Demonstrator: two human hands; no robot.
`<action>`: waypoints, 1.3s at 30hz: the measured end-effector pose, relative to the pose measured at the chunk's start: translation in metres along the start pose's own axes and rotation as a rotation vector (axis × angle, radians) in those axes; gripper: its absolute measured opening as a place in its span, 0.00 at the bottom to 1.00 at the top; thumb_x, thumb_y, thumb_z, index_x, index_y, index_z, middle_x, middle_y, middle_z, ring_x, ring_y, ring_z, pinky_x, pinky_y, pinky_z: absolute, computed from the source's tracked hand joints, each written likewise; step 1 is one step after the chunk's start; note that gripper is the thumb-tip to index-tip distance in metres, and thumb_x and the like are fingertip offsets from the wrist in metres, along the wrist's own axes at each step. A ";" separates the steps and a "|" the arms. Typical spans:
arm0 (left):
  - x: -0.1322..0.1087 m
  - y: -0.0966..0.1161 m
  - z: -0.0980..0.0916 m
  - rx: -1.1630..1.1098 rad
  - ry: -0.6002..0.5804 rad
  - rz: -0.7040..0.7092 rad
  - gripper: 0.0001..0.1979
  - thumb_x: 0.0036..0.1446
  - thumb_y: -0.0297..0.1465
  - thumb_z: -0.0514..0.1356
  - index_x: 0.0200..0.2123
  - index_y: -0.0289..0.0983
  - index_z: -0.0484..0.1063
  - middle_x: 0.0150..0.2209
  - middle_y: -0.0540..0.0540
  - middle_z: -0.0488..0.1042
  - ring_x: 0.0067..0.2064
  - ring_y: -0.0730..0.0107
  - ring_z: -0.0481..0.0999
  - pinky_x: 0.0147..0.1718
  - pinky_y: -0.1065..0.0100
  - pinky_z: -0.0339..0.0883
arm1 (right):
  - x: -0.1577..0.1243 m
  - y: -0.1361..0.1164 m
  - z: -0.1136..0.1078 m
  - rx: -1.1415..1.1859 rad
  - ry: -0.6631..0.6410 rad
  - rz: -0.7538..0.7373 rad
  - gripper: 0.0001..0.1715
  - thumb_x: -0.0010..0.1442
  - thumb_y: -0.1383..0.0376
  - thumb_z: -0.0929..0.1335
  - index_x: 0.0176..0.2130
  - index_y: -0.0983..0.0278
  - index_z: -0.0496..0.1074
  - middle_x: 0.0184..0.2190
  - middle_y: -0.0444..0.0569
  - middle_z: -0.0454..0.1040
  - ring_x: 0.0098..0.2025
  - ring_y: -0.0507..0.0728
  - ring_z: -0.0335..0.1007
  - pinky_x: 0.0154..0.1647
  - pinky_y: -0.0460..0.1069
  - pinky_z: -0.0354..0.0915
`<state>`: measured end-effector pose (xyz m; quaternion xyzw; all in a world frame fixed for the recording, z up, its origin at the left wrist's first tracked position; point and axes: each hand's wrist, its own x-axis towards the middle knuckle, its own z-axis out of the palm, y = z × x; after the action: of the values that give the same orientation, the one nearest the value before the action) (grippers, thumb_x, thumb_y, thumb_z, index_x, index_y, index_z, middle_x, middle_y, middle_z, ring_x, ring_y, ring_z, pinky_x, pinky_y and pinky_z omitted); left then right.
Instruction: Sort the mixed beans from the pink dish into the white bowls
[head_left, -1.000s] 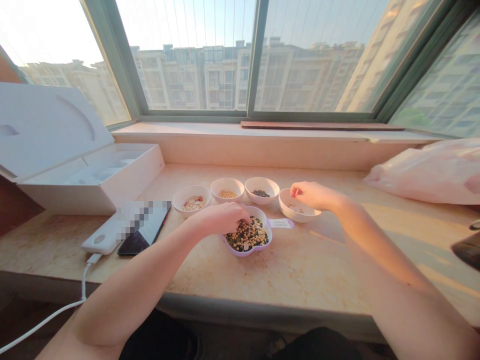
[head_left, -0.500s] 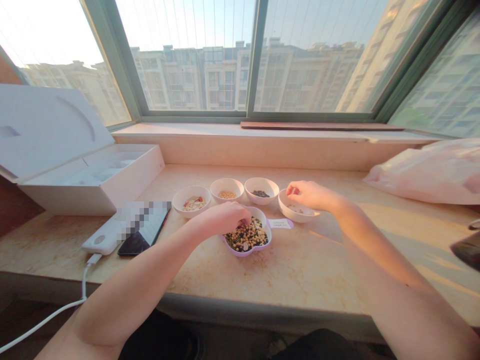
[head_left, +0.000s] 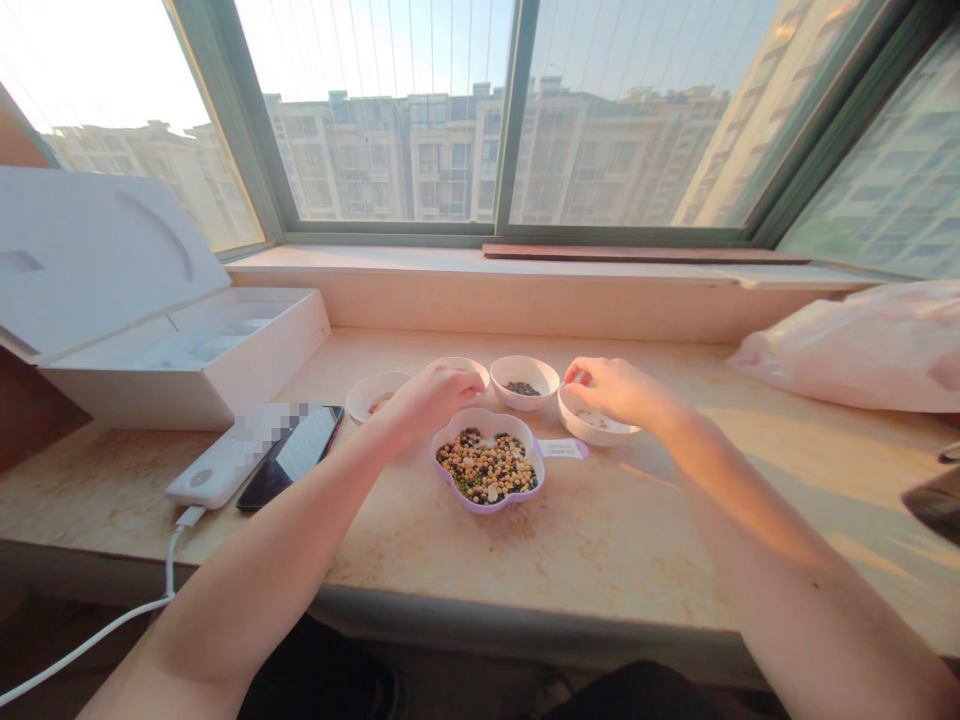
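Note:
A purple-rimmed, flower-shaped bowl [head_left: 489, 510] holds mixed yellow, green and black beans. Behind it, my left hand [head_left: 442, 392] hovers over the bowl second from the left [head_left: 459, 362], fingers bent together; what they hold is too small to tell. My right hand [head_left: 609, 386] is at the far-right bowl [head_left: 600, 434], which has a few pale bits inside; its fingertips are pinched at the left rim, their content hidden. Between the hands stands a white bowl of dark seeds [head_left: 523, 400]. The leftmost bowl [head_left: 363, 392] is partly covered by my left arm.
An open white box [head_left: 255, 350] stands at the left, with a white power bank [head_left: 206, 480], its cable and a black phone [head_left: 289, 465] before it. A plastic bag [head_left: 862, 345] lies at the right. A label tab [head_left: 561, 449] touches the flower-shaped bowl.
My left hand has moved up and away from the beans in the flower-shaped bowl to the bowl behind. My right hand has shifted slightly left and back over its bowl.

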<state>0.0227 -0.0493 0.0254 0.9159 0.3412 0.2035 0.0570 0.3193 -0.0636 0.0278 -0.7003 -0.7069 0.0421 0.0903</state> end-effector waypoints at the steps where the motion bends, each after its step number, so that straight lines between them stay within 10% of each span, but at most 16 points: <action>1: 0.000 -0.005 -0.001 0.011 0.020 -0.014 0.12 0.67 0.26 0.55 0.35 0.36 0.78 0.35 0.46 0.80 0.36 0.69 0.75 0.37 0.70 0.63 | -0.003 -0.006 0.000 0.007 0.026 -0.026 0.13 0.64 0.62 0.67 0.45 0.60 0.78 0.42 0.51 0.82 0.39 0.59 0.76 0.38 0.50 0.64; 13: 0.002 -0.031 0.006 0.165 -0.061 -0.187 0.11 0.63 0.24 0.57 0.35 0.34 0.81 0.36 0.39 0.82 0.35 0.62 0.79 0.35 0.68 0.65 | -0.036 -0.075 0.020 0.210 -0.031 -0.396 0.11 0.64 0.70 0.67 0.38 0.60 0.79 0.32 0.46 0.81 0.34 0.55 0.75 0.36 0.48 0.63; 39: 0.004 -0.026 0.008 0.155 -0.114 -0.066 0.11 0.61 0.23 0.57 0.36 0.37 0.80 0.40 0.43 0.82 0.41 0.61 0.79 0.38 0.69 0.67 | -0.026 -0.102 0.042 -0.213 -0.120 -0.529 0.18 0.63 0.71 0.62 0.43 0.61 0.80 0.36 0.53 0.81 0.39 0.62 0.76 0.33 0.51 0.59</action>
<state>0.0130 -0.0264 0.0135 0.9159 0.3821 0.1222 0.0119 0.2112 -0.0880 0.0038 -0.4933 -0.8695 -0.0161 -0.0179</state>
